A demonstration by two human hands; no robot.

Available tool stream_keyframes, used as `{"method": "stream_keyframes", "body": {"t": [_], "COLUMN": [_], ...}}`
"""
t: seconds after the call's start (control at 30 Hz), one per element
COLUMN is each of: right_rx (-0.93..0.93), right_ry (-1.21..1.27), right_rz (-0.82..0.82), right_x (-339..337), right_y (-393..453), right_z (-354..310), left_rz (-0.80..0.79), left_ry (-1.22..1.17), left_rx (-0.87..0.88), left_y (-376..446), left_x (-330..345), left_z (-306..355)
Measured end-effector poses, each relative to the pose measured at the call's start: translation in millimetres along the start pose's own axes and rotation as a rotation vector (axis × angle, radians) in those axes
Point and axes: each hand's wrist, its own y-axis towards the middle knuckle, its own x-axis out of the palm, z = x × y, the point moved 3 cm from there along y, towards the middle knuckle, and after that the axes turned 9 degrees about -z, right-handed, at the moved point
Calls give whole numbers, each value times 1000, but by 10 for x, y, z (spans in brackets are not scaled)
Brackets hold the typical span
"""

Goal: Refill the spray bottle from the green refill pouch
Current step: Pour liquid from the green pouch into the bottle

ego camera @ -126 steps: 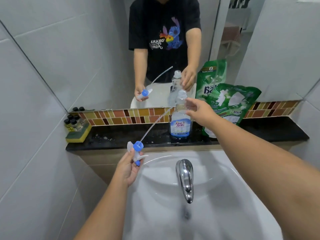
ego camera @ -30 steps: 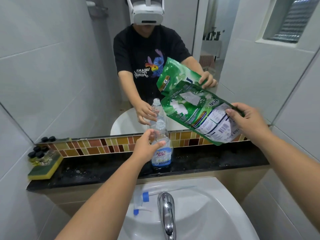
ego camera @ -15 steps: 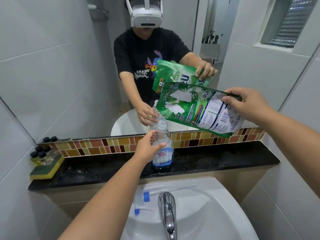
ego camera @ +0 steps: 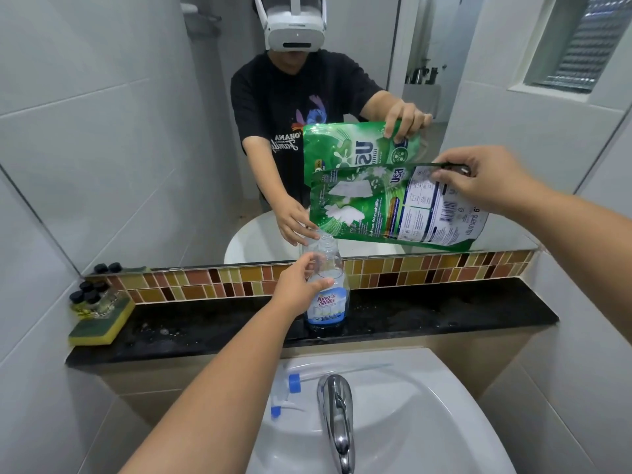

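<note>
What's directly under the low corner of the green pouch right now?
The open neck of the spray bottle, steadied by the left hand, sits just below the green pouch. Whether that corner is cut open or pouring cannot be seen.

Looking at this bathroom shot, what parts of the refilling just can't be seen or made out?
Head view only:
- Whether liquid is flowing: the green refill pouch has its low corner at the spray bottle mouth, but no stream is discernible.
- How the pouch corner is opened: too small to tell.
- The bottle's middle: covered by the left hand.
- The pouch's upper right edge: hidden under the right hand.
- The pouch's fine print: too small to read.
</note>
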Motion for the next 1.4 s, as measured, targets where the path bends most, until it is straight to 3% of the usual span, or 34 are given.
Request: {"method": "stream_keyframes", "body": {"t": [1.4], "right_rx": [-212], "right_ry": [-344], "right_rz": [31], "right_x": [-224], "right_y": [250], "right_z": [-584], "left_rz": [11], "left_ry": [38], "left_rx": [-44], "left_y": [-34], "left_x": [3], "left_z": [33]}}
